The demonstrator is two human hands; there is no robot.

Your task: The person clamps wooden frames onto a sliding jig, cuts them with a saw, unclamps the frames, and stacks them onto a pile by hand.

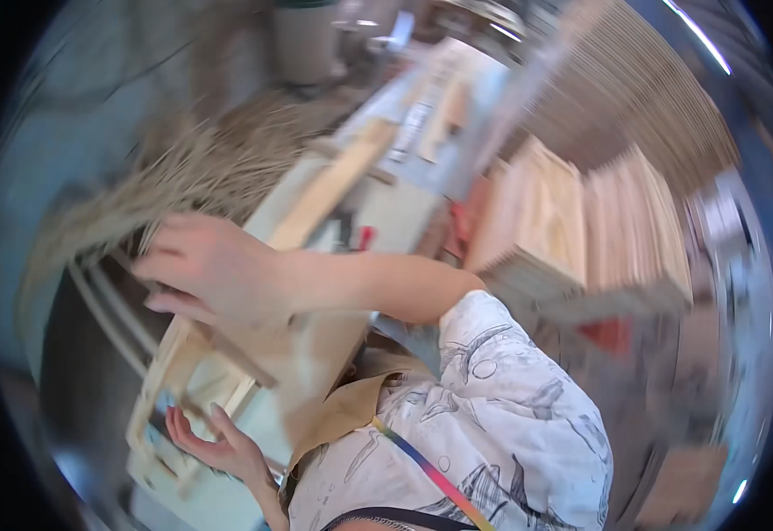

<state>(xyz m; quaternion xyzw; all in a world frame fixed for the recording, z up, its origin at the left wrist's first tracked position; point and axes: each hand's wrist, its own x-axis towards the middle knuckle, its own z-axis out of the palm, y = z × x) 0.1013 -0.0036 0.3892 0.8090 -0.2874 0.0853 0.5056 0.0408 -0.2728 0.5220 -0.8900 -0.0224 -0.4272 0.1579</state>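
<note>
My right hand (205, 265) reaches across the workbench (395, 217) at the left, blurred by motion. Its fingers are bent, with a gap between them and the thumb, and nothing shows in its grasp. Lower down, my left hand (218, 442) is open, palm up with fingers spread, beside a pale wooden frame (170, 363). The frame lies at the bench's lower left end. A long light wooden board (338, 181) lies on the bench beyond my right forearm, near a small red item (365, 237).
Stacked wooden panels (541, 212) stand right of the bench, with a taller stack (652, 80) behind. A heap of thin wood strips (174, 177) lies at the left. A pale bin (305, 44) stands at the top. Cardboard (683, 482) is at lower right.
</note>
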